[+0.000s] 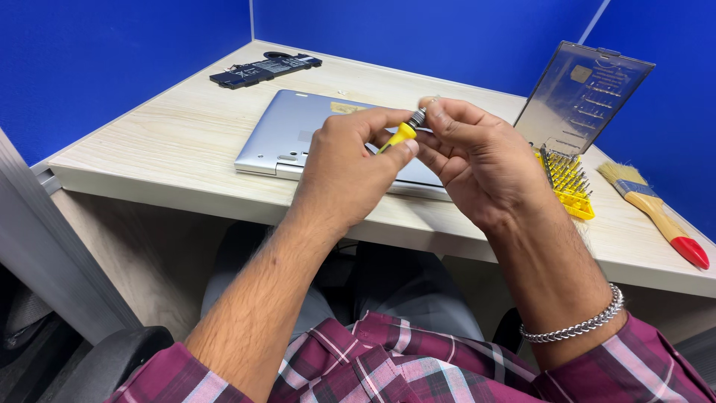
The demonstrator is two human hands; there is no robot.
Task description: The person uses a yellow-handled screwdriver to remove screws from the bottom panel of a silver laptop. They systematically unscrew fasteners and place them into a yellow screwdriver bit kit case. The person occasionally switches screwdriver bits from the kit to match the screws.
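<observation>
My left hand (349,166) grips the yellow handle of a small screwdriver (403,133), held up in front of me above the desk edge. My right hand (477,153) pinches the metal tip end of the same screwdriver between thumb and fingers. Behind both hands a closed silver laptop (287,127) lies flat on the light wooden desk (164,142). To the right stands a yellow bit holder (568,183) full of several screwdriver bits, with its clear lid (582,93) propped open.
A black flat battery pack (265,69) lies at the far left of the desk. A paintbrush with a wooden and red handle (656,213) rests at the right edge. Blue partition walls enclose the desk. A black chair armrest (104,366) is at lower left.
</observation>
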